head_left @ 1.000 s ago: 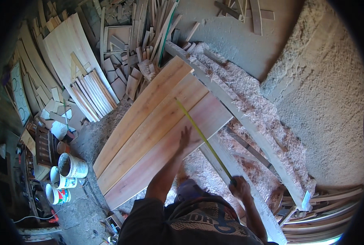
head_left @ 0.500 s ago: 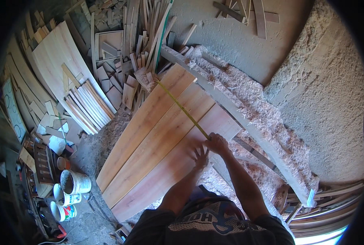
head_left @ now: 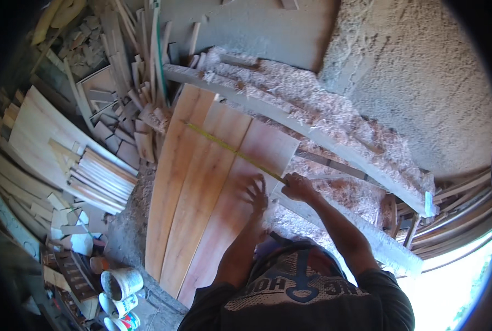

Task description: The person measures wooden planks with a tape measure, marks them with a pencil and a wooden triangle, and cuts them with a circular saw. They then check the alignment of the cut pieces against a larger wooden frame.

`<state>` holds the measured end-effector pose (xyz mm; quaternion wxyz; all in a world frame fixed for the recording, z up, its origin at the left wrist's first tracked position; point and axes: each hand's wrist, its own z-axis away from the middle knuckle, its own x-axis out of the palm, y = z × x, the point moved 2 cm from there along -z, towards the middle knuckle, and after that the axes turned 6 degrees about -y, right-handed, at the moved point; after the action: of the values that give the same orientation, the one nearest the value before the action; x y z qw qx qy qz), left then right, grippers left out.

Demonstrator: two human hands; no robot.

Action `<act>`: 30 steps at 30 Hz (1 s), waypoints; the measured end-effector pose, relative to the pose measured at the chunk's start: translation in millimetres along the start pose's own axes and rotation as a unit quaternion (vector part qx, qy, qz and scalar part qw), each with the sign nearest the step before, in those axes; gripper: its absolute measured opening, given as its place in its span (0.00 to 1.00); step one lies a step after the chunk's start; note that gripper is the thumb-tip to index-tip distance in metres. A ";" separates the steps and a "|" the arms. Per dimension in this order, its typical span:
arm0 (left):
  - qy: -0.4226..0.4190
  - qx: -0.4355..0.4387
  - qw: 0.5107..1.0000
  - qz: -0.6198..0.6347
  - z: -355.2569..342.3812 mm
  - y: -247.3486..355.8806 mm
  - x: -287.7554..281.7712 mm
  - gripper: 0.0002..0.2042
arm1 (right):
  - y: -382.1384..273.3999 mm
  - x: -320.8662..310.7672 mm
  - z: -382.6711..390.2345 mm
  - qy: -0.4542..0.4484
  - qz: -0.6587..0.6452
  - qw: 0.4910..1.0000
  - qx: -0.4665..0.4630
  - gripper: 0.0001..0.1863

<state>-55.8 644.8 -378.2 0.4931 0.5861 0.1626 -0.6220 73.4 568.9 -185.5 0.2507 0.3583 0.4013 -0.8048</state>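
Reddish wooden boards (head_left: 202, 187), three of them laid side by side, run from the lower left up toward the middle of the view. A yellow tape measure (head_left: 229, 150) stretches across them at a slant, from the far left board to the near edge of the right board. The left hand (head_left: 255, 193) lies open on the right-hand board, fingers spread and pressing flat on the wood just beside the tape; it is a little blurred. The right hand (head_left: 296, 186) is curled closed at the board's right edge, gripping the near end of the tape. Both forearms come up from the lower edge, above a dark shirt with a pale print.

Pale wood shavings (head_left: 312, 110) lie heaped just beyond the boards, with a long grey plank (head_left: 312, 132) resting across them. To the left, a stack of thin light slats (head_left: 100, 176) sits on a wide pale sheet, with many offcuts piled around. Small white pots (head_left: 122, 284) stand near the lower left. A rough grey wall (head_left: 411, 71) fills the upper right.
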 end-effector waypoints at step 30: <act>-0.103 0.063 0.993 0.014 30.8 25.6 -59.4 0.60 | 63.3 -1.0 26.1 0.069 -0.019 0.997 0.031 0.22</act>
<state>-63.1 634.0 -307.8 0.4777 0.5509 0.0628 -0.6814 107.9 512.5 -203.3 0.1960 0.4126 0.3990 -0.7951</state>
